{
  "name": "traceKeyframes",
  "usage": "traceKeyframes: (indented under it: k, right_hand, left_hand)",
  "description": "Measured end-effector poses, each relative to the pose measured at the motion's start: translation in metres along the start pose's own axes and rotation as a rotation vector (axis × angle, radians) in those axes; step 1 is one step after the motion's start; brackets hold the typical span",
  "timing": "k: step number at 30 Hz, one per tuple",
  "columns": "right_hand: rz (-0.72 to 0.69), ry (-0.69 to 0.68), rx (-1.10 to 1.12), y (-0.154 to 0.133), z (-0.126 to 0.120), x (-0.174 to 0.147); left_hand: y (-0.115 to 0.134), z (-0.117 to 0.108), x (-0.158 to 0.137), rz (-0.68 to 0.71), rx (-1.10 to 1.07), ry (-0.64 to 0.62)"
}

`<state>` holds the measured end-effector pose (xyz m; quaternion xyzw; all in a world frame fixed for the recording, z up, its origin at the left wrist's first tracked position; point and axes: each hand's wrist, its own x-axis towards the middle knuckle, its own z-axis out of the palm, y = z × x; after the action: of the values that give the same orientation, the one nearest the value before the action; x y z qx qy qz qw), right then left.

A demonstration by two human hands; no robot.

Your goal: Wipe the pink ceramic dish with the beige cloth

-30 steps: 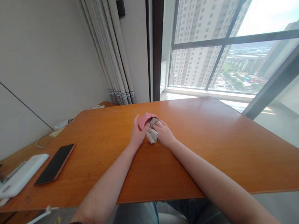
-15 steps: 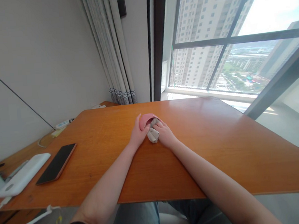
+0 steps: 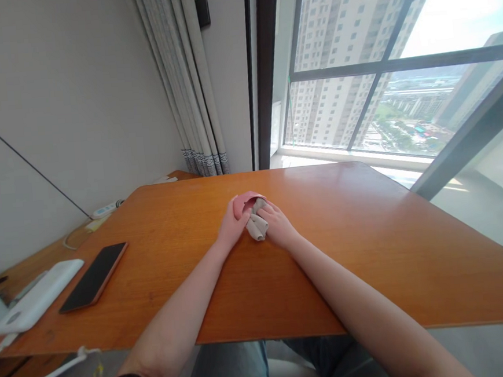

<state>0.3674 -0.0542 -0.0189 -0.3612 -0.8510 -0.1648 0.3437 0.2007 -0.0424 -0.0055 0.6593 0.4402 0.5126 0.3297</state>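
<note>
A glossy orange-brown wooden table point(image 3: 369, 249) fills the middle of the view, its near edge running straight across above the person's lap. Near its centre both hands meet on a small bundle: a rolled grey-beige cloth point(image 3: 257, 227) with a pink piece point(image 3: 244, 201) folded over its far end. The left hand point(image 3: 229, 228) grips the pink piece with its fingers curled around it — the right hand point(image 3: 279, 225) closes on the grey-beige roll from the other side. The bundle rests on the tabletop between the two hands, touching both.

At the table's left end lie a dark smartphone point(image 3: 93, 276) with a copper-coloured rim and, just beside it, a white power bank point(image 3: 36, 295); a white cable point(image 3: 40, 376) trails below the table's corner. Further back on the left, by the wall, sits a white power strip point(image 3: 105, 209) with a thin cord looping off it.

Behind the table a plain pale wall point(image 3: 61, 99) meets a pale pleated curtain point(image 3: 191, 83) with a patterned hem. To the right, a large window point(image 3: 381, 68) with dark frames looks out on tall apartment towers and bright sky — daylight glares on the tabletop's far side.
</note>
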Motion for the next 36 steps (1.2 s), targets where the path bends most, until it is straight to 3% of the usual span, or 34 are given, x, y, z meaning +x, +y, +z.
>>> traceKeyframes:
  k: [5,8,15,21,24,30,36]
  right_hand:
    - [0.071,0.004,-0.042,-0.001,0.002,-0.002]
    - [0.055,-0.008,-0.009,-0.001,0.003,0.001]
    - [0.012,-0.070,-0.010,0.001,0.001,0.001]
    - [0.075,-0.046,-0.012,-0.004,0.003,-0.001]
    - [0.078,-0.017,-0.002,-0.005,0.001,0.002]
    - [-0.061,-0.065,-0.010,-0.002,-0.007,0.005]
    - [0.076,-0.021,0.012,-0.001,-0.008,0.002]
  left_hand:
    - [-0.005,0.027,-0.013,-0.158,-0.287,0.129]
    - [-0.008,0.025,-0.010,-0.224,-0.236,0.152]
    - [-0.005,-0.003,0.003,-0.006,-0.018,0.040]
    - [-0.005,0.022,-0.012,-0.104,-0.227,0.164]
    - [-0.001,0.021,-0.010,-0.102,-0.209,0.183]
    - [0.002,-0.004,0.004,-0.003,-0.066,0.020]
    - [-0.004,0.020,-0.008,-0.115,-0.372,0.055]
